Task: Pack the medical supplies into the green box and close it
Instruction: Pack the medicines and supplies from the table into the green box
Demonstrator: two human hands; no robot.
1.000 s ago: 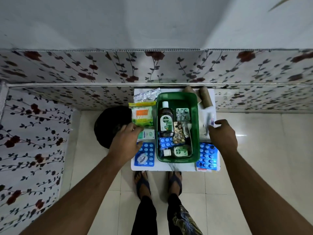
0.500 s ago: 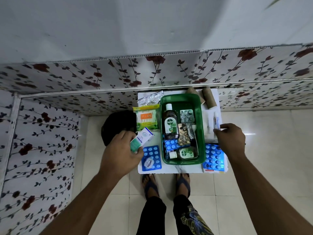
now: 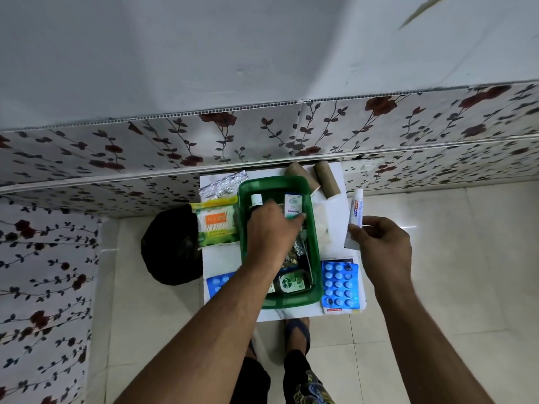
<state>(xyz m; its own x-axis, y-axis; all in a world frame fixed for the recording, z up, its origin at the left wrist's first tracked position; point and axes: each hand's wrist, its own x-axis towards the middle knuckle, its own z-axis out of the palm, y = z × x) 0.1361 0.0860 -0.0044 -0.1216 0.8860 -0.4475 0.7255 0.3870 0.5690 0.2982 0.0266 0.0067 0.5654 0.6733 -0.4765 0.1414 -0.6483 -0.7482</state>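
left hand (image 3: 272, 228) was over the green box (image 3: 316, 252) on the counter (image 3: 335, 234), pinching a small carton (image 3: 293, 206) to slot it upright w/ the bottles. right hand (image 3: 382, 243) gripped the ointment tube (image 3: 356, 212) beside the box, prob next in.

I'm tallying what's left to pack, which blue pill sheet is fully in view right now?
The blue blister sheet right of the green box, below the right hand. The other blue sheet, left of the box, is partly covered by the left forearm.
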